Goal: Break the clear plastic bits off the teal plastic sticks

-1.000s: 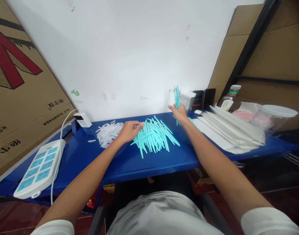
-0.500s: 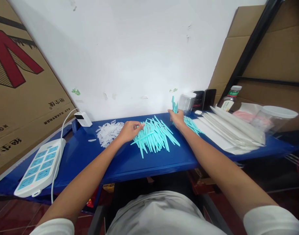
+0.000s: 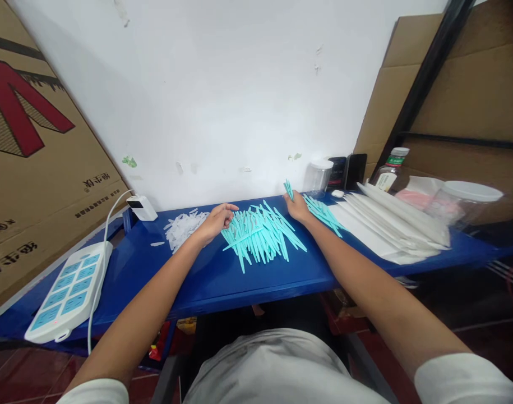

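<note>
A pile of turquoise plastic sticks [image 3: 259, 234] lies in the middle of the blue table [image 3: 222, 280]. My left hand [image 3: 214, 220] rests at the pile's left edge, fingers curled loosely over the sticks, beside a heap of small clear plastic pieces [image 3: 183, 227]. My right hand [image 3: 298, 206] is closed on a small bundle of turquoise sticks [image 3: 321, 212], laid low and slanting onto the table to the right of the pile.
A white power strip [image 3: 66, 294] and a white adapter [image 3: 142, 206] lie at the left. Stacked white sleeves [image 3: 391, 224], clear jars [image 3: 318, 177] [image 3: 466, 203], a bottle [image 3: 388, 171] and dark phones [image 3: 349, 168] stand at the right. Cardboard leans on both sides.
My right hand has lowered its bundle of sticks from upright above the table to lying down on the table right of the pile. My left hand has stayed at the pile.
</note>
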Demonstrator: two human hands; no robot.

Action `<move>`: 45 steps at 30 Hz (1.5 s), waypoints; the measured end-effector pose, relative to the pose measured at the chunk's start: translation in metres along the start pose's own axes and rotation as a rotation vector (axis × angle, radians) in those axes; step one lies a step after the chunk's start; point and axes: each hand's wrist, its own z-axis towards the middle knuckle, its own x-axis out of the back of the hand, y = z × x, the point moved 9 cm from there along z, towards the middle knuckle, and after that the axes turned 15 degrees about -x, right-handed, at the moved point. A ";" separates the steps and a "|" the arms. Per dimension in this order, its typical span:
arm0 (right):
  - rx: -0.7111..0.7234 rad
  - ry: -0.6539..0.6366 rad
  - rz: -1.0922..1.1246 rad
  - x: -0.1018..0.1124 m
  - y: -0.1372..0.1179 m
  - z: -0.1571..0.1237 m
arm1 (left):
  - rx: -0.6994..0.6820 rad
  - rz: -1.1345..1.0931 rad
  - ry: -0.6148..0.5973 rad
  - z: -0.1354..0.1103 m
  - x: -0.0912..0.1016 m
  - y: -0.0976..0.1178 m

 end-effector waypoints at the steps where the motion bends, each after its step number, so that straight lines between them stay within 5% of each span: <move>1: 0.031 -0.038 -0.018 -0.003 -0.005 -0.002 | 0.007 -0.037 -0.004 0.000 0.000 -0.001; 5: 0.145 -0.200 -0.098 -0.016 -0.026 -0.016 | 0.003 -0.093 -0.040 -0.002 -0.003 -0.002; 14: 0.077 -0.463 0.125 -0.032 -0.069 -0.048 | 0.048 -0.130 -0.056 -0.005 -0.006 -0.002; 19: -0.042 -0.508 0.219 -0.034 -0.066 -0.049 | 0.103 -0.279 -0.059 -0.007 -0.007 -0.001; 29: 0.112 -0.709 0.013 -0.044 -0.082 -0.075 | 0.016 -0.207 -0.201 -0.011 -0.018 0.007; 35: 0.060 -0.772 0.013 -0.048 -0.085 -0.082 | 0.003 -0.048 -0.164 -0.008 -0.013 0.000; 40: 0.011 -0.776 0.050 -0.049 -0.082 -0.081 | 0.015 -0.087 -0.070 -0.003 0.001 -0.006; 45: 0.023 -0.801 0.033 -0.049 -0.080 -0.081 | 0.038 -0.129 -0.110 -0.005 -0.001 -0.003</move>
